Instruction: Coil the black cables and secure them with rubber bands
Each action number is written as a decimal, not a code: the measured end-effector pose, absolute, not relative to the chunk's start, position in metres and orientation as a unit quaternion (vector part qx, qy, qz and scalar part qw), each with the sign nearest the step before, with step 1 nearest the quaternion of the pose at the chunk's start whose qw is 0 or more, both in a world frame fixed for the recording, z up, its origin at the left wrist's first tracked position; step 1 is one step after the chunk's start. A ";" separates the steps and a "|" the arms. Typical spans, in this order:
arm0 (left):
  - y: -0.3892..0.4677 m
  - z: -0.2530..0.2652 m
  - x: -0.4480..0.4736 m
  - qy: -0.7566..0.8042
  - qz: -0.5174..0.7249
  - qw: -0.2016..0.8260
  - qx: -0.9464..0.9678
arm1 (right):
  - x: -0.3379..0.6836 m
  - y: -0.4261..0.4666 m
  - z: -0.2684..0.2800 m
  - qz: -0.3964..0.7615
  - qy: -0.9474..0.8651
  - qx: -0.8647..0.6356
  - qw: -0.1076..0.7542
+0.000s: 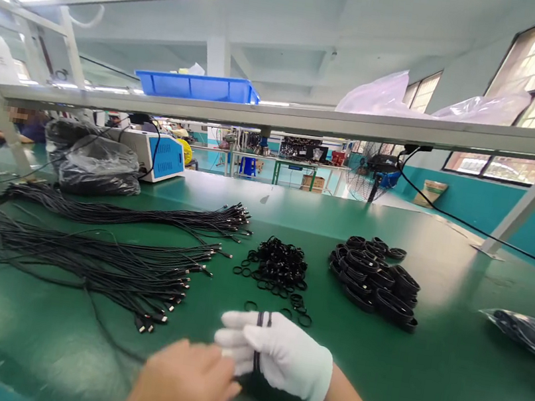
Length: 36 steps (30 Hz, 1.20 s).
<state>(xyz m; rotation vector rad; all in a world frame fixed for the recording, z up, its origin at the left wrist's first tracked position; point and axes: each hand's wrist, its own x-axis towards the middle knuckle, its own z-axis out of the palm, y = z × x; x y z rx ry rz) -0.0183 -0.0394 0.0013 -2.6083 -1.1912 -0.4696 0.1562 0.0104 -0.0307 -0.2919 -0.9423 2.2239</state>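
Note:
My left hand [183, 379], bare and blurred by motion, is closed at the lower middle. A black cable [113, 338] runs into it from the left. Just to its right is my right hand [282, 353] in a white glove, palm turned inward and fingers pointing left. Dark strands of cable [256, 359] loop around its fingers, and the thumb lies over the palm. Beyond the hands sits a heap of small black rings [283, 263], some loose at its edge. To the left lie straight black cables [131, 267] with their plugs toward the middle.
Coiled black cables [376, 280] are piled at the right. Farther right lies a clear plastic bag [529, 333] with dark contents. At the back left are a dark filled bag [102, 166] and a blue-white machine [156, 154]. A shelf [289, 120] bearing a blue tray [196, 87] spans overhead.

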 end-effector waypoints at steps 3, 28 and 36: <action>-0.012 0.036 -0.022 -0.467 -0.171 -0.119 -0.859 | 0.151 0.001 -0.040 0.889 -0.396 -0.077 0.215; -0.022 0.011 -0.018 -0.470 -0.093 -0.012 -0.878 | 0.144 0.002 -0.043 0.847 -0.398 -0.192 0.294; -0.010 0.003 -0.035 -0.469 -0.199 -0.382 -0.771 | 0.133 -0.012 -0.064 0.908 -0.378 -0.093 0.155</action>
